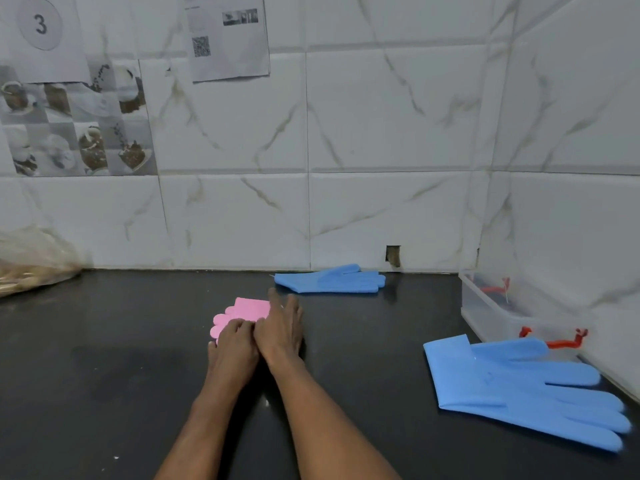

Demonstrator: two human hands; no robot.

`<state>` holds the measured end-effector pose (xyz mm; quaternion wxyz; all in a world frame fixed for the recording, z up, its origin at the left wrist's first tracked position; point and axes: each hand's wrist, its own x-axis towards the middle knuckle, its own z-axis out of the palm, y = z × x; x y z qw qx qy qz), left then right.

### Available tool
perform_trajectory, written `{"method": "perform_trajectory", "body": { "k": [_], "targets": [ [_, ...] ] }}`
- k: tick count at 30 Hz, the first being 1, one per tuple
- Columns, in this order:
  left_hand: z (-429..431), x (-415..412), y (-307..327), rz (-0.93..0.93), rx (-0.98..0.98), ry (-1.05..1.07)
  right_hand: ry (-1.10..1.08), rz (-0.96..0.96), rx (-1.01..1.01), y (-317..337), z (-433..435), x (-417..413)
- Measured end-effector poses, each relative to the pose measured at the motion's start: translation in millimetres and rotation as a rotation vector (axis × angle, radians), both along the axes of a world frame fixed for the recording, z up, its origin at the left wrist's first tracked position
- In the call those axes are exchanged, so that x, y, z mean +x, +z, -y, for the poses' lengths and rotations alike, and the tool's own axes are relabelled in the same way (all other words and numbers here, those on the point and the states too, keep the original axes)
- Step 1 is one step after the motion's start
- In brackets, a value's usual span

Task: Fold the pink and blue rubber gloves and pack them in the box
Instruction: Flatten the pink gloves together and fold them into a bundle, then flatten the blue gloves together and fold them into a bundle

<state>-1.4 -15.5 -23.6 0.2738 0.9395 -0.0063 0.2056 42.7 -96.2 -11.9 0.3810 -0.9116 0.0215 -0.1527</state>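
A pink rubber glove (242, 312) lies folded on the black counter (104, 358) in the middle. My left hand (233, 348) has its fingers curled on the glove's near edge. My right hand (280, 329) lies flat on its right part, pressing it down. Most of the glove is hidden under both hands. One blue glove (332, 280) lies flat near the back wall. A second blue glove (519, 386) lies flat at the right front. The clear plastic box (485, 306) with red clips stands open in the right corner.
A plastic bag (31, 265) with pale contents sits at the far left against the tiled wall. Papers hang on the wall above. A small hole (393, 255) shows in the tiles behind the far blue glove.
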Motion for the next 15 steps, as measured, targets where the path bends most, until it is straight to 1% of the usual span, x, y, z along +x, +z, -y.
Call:
{"method": "perform_trajectory", "body": {
  "k": [2,3,5,6,8,11,13,14,15],
  "targets": [
    [2.5,-1.3,2.3,-0.031,0.039,0.015,0.124,-0.043,0.081,-2.6,8.2,-3.7],
    [3.6,-1.6,3.8,-0.026,0.054,0.026,0.141,-0.047,0.133,-4.1,11.8,-7.8],
    [4.8,-2.6,6.1,0.044,0.02,0.049,0.116,-0.035,0.171,-4.7,17.2,-20.3],
    [5.1,-3.9,6.2,0.087,-0.005,0.06,0.103,-0.023,0.159,-3.5,20.6,-28.2],
    [4.7,-5.5,8.1,0.155,-0.025,0.068,0.108,0.036,0.078,4.3,31.4,-43.8],
    [10.7,-6.8,12.3,0.242,-0.018,0.013,0.076,0.19,-0.124,21.8,70.5,-76.4],
    [17.4,-8.3,12.9,0.329,-0.002,-0.061,-0.054,0.302,-0.279,27.5,110.5,-102.8],
    [20.6,-9.5,13.3,0.373,-0.014,-0.094,-0.146,0.315,-0.337,27.3,134.0,-116.5],
    [23.3,-11.6,14.0,0.402,-0.037,-0.122,-0.253,0.289,-0.379,25.7,158.9,-130.3]
  ]
}}
